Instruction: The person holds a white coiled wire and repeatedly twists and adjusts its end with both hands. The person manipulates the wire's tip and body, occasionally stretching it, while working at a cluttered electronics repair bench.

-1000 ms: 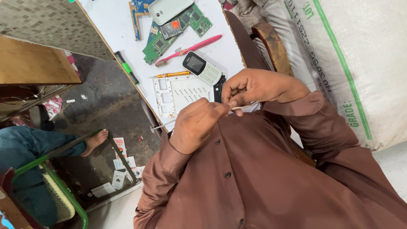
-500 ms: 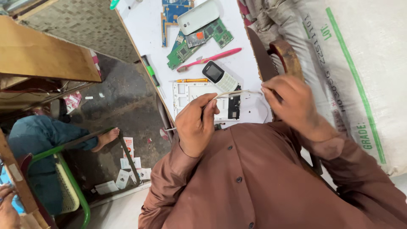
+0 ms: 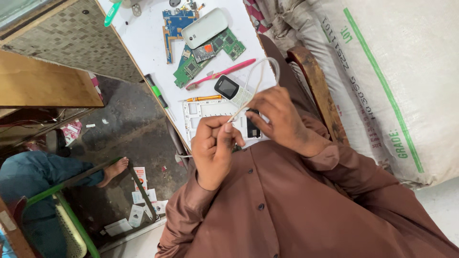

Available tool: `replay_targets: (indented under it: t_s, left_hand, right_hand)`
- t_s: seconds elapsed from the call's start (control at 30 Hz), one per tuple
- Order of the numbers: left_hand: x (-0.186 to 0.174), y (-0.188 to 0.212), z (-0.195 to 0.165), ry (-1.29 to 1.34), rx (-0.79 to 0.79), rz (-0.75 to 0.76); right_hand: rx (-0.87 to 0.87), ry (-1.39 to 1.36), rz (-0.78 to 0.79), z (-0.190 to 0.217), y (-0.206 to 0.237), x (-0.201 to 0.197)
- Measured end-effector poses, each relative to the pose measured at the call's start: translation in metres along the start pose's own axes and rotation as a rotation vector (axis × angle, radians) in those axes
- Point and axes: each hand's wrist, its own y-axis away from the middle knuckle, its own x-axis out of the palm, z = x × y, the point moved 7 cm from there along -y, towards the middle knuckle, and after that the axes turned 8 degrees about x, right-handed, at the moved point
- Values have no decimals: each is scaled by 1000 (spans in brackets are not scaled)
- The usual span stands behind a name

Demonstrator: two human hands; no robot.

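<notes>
My left hand (image 3: 216, 144) is fisted in front of my brown shirt and pinches one end of a thin white cable (image 3: 256, 81). The cable runs up in a loop over the white table (image 3: 143, 43) and comes back to my right hand (image 3: 277, 119), which grips its other part. Under my hands lie a white phone frame (image 3: 208, 112) and a small black-screened phone (image 3: 226, 87). A small black part (image 3: 252, 130) shows just below my right hand's fingers.
Farther up the table lie green circuit boards (image 3: 210, 52), a blue board (image 3: 171, 24), a white phone cover (image 3: 204, 27), a pink toothbrush (image 3: 221, 74) and two screwdrivers (image 3: 157, 93). A white sack (image 3: 382, 71) stands at the right. Another person's bare foot (image 3: 114, 169) is on the floor at the left.
My hands were together over the phone frame. They have drawn apart, and the white cable now stretches in a loop between them.
</notes>
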Motion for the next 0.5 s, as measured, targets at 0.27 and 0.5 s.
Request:
replay_targets:
  t_s: [0.27,0.5]
  left_hand:
    - [-6,-1,-10,-163,43,9]
    - [-3,0,-23,-201,100,96]
  right_hand:
    - [120,-12,-264,-18,25,-20]
    - [191,146,-230,-56,13,-25]
